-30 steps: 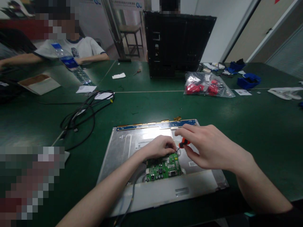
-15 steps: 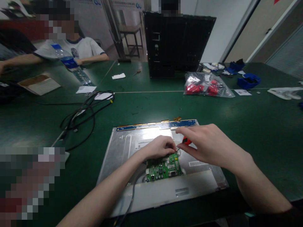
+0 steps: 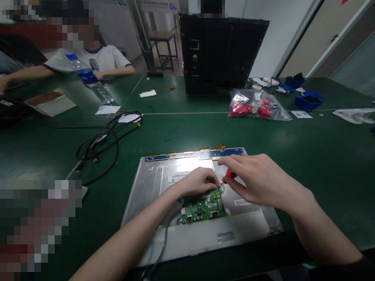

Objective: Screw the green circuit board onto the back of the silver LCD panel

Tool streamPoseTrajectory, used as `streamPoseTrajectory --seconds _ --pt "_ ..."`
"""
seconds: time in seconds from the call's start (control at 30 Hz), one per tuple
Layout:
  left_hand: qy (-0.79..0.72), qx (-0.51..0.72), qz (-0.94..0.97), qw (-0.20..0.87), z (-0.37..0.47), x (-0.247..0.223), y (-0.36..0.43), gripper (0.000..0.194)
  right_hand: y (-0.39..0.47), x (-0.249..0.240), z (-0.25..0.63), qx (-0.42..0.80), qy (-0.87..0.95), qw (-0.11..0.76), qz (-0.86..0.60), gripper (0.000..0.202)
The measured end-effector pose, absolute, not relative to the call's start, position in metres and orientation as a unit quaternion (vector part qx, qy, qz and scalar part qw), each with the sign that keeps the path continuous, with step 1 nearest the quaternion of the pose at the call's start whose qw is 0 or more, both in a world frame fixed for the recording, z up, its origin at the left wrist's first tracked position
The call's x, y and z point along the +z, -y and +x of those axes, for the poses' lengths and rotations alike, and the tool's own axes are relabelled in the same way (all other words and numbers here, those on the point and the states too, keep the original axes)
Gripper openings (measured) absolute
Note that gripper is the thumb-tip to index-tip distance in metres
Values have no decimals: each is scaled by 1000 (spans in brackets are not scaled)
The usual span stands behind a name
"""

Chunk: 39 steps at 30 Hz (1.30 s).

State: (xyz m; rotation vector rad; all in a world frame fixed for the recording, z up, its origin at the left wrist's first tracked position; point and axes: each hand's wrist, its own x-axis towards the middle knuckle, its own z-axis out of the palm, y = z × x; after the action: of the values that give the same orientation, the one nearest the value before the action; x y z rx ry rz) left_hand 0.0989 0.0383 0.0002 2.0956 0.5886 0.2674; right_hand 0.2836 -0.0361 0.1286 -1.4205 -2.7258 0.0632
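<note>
A metal display panel (image 3: 150,183) lies on the green table, with a blue strip board (image 3: 181,155) along its far edge. On the panel sits a green circuit board (image 3: 202,208). My right hand (image 3: 252,177) holds a red screwdriver (image 3: 230,175), whose thin shaft points down-left to the board's far right corner. Beside the tip, my left hand (image 3: 200,181) rests at the board's far edge, fingers curled together; whatever its fingertips pinch is hidden.
Black cables (image 3: 113,136) coil on the left. Behind stand a large black monitor (image 3: 219,54) and a tilted water bottle (image 3: 90,80). A plastic bag (image 3: 258,104) with red items lies at the back right. A person (image 3: 96,62) sits at the far left.
The fingers of my right hand have shifted slightly on the screwdriver, showing more of its red handle. My left hand stays at the same place on the board.
</note>
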Motion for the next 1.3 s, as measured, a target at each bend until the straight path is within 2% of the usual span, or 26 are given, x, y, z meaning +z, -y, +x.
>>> streamPoseTrajectory --seconds 0.47,1.03,1.3 --pt "-244 96 852 454 99 3 -39 7 37 130 284 36 894 41 -445 32" --pt "-253 105 855 441 100 5 -38 6 34 125 284 -4 884 39 -466 28" --pt "-245 100 853 449 100 2 -38 6 36 131 285 25 895 42 -444 30"
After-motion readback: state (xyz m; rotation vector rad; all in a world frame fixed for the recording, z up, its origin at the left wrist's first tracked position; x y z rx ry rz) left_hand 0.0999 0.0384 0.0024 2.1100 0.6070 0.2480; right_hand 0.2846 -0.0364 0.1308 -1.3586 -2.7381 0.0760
